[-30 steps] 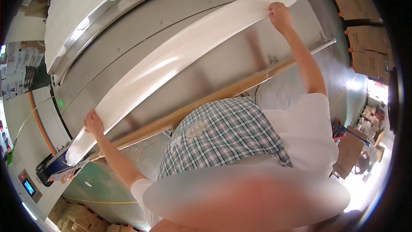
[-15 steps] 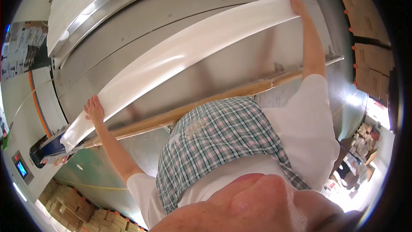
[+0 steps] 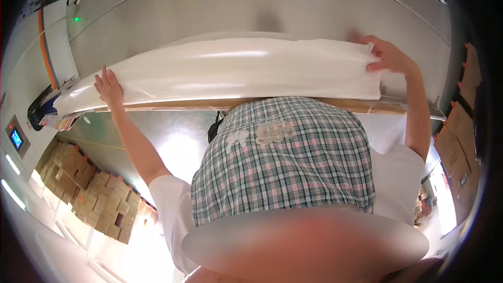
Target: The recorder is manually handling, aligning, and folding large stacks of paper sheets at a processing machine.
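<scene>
Head view, sole view available: a long white sheet (image 3: 251, 68) lies across the near part of the grey metal worktop (image 3: 209, 10), its long side running left to right in front of the person, its near edge just beside a brown strip (image 3: 367, 107) at the worktop's front; a thinner, more see-through layer shows along part of its far edge. The left hand (image 3: 109, 88) rests on the sheet toward its left end, fingers spread and not closed on anything. The right hand (image 3: 389, 56) is at the right end, thumb and forefinger apart about the edge; whether these fingers pinch the material cannot be told. The sheet's left end reaches a dark and blue item (image 3: 42, 107), contact between them unclear. Condition noted: broad glossy highlights over the middle, small creases near the left hand, a ragged upper right corner. Recommended handling, as a judgement: keep the left palm flat and light so that the slick surface does not skid; take the right end evenly across its width, not by the ragged corner alone; draw gently and level between both hands, lest wrinkles form or the layers slip apart
</scene>
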Available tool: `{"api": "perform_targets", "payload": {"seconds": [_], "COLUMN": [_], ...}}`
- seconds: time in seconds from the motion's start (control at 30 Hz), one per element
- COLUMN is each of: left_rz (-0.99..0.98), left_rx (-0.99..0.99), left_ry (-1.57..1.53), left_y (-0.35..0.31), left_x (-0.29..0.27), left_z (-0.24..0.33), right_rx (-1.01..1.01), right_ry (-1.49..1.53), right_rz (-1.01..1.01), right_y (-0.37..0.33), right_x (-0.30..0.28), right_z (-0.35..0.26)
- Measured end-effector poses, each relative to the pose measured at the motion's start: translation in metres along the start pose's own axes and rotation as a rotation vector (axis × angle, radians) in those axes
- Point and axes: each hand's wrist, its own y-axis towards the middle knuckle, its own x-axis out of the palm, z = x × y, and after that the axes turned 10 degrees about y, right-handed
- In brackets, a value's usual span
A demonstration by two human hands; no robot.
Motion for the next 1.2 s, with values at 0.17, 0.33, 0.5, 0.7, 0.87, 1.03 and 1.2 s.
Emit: {"api": "perform_targets", "payload": {"seconds": [0.17,0.33,0.5,0.7,0.87,1.03,1.2], "left_rz": [-0.012,-0.046,0.184,-0.246,-0.740,-0.588,-1.065], "left_rx": [-0.047,-0.045,0.167,0.819,0.971,1.092,0.914], "left_ry": [0.000,0.024,0.020,-0.662,-0.200,-0.027,-0.127], "left_y": [-0.004,0.002,-0.002,-0.060,-0.058,-0.055,-0.044], "left_x": [0.002,0.000,-0.018,-0.091,-0.075,-0.064,-0.078], "left_z": [-0.026,-0.022,0.000,0.202,0.256,0.242,0.242], "right_rx": [-0.284,-0.611,-0.559,-0.515,-0.600,-0.631,-0.520], "right_ry": [-0.232,-0.043,-0.329,-0.444,-0.372,-0.327,-0.241], "right_rz": [-0.115,-0.342,-0.389,-0.412,-0.374,-0.361,-0.461], "right_y": [0.018,0.071,0.088,0.069,0.062,0.058,0.059], "right_x": [0.032,0.087,0.115,0.115,0.116,0.115,0.108], "right_z": [-0.049,-0.113,-0.139,-0.154,-0.145,-0.140,-0.130]}}
